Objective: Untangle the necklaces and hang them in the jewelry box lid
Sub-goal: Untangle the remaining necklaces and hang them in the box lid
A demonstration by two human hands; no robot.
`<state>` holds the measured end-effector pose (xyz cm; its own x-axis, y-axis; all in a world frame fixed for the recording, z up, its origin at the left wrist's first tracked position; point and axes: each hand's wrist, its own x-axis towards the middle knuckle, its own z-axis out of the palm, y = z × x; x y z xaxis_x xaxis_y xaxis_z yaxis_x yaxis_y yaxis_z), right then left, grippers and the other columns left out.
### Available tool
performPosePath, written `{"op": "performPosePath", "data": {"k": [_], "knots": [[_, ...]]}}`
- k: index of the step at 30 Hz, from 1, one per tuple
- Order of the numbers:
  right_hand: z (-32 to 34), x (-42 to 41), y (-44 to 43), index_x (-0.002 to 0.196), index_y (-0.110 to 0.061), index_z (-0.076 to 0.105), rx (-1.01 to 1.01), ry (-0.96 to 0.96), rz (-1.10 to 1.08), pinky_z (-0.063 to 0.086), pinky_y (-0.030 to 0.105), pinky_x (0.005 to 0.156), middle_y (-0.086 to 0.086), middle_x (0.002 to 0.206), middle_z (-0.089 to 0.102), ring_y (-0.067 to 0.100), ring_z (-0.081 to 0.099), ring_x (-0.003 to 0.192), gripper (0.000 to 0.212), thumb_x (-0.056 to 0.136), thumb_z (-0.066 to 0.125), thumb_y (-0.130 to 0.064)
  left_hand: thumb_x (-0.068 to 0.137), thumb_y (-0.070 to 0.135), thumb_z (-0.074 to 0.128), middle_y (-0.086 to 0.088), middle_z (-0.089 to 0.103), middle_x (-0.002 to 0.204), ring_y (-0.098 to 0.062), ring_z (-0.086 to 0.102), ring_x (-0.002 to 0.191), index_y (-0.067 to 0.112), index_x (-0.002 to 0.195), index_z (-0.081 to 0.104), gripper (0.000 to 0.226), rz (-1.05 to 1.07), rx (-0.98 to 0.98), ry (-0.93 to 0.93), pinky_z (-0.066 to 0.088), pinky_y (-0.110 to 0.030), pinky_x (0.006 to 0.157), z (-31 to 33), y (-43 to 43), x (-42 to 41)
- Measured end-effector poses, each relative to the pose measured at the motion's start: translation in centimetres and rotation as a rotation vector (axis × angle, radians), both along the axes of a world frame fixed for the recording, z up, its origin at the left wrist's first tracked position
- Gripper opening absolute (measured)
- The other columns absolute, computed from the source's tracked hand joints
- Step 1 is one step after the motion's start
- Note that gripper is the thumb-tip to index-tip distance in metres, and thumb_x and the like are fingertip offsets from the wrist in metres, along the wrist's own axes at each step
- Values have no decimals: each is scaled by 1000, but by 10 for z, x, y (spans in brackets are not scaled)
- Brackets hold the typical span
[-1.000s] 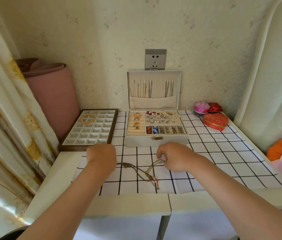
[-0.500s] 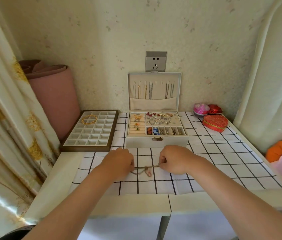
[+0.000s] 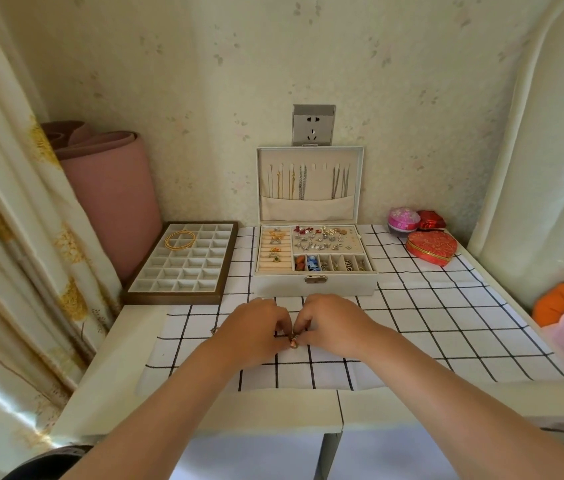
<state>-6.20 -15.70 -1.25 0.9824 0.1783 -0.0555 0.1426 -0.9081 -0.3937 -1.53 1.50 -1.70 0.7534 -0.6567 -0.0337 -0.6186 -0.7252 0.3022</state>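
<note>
My left hand [image 3: 256,329] and my right hand [image 3: 331,323] meet on the checked cloth, just in front of the jewelry box [image 3: 315,285]. Both pinch a small tangle of necklace chain with a pinkish pendant [image 3: 293,341] between their fingertips; most of the chain is hidden under the fingers. A bit of chain end [image 3: 214,329] pokes out left of my left wrist. The box lid [image 3: 310,161] stands upright against the wall with several gold and silver chains hanging from its hooks above a fabric pocket. The box tray holds rings, earrings and small pieces.
A compartment tray [image 3: 156,292] with gold bangles [image 3: 179,239] lies left of the box. A red heart box [image 3: 431,247], a pink round tin [image 3: 403,218] and a small red box [image 3: 429,220] sit at the back right. A pink rolled mat [image 3: 114,195] and a curtain stand left.
The necklace lay spread on the cloth; my hands gathered it and moved together, so now they touch with the chain bunched between them.
</note>
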Motion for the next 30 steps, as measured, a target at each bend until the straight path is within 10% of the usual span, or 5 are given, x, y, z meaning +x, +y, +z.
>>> {"op": "performPosePath", "data": {"k": [15,23,30], "knots": [[32,-11,1,98,-6,63,877,109,-192,58,39,80,8,80,72,20,70,73,5,96,59,-3,92,4,65,-4,76,81,-16,68,73,9,101,68,11,239,-775,667,59,-28,80,39,9,-13],[27,-27,7,89,-32,74,700,-216,-291,51,20,75,-11,96,72,4,66,92,16,86,74,-15,91,6,67,-10,72,81,-17,61,67,3,95,73,7,268,-855,759,61,-33,75,44,11,-32],[35,-32,7,87,-27,79,705,-211,-201,47,16,64,-18,74,72,-2,59,63,13,87,73,-16,95,11,63,-7,72,77,-14,60,63,4,91,75,14,300,-850,721,61,-34,75,43,11,-30]]}}
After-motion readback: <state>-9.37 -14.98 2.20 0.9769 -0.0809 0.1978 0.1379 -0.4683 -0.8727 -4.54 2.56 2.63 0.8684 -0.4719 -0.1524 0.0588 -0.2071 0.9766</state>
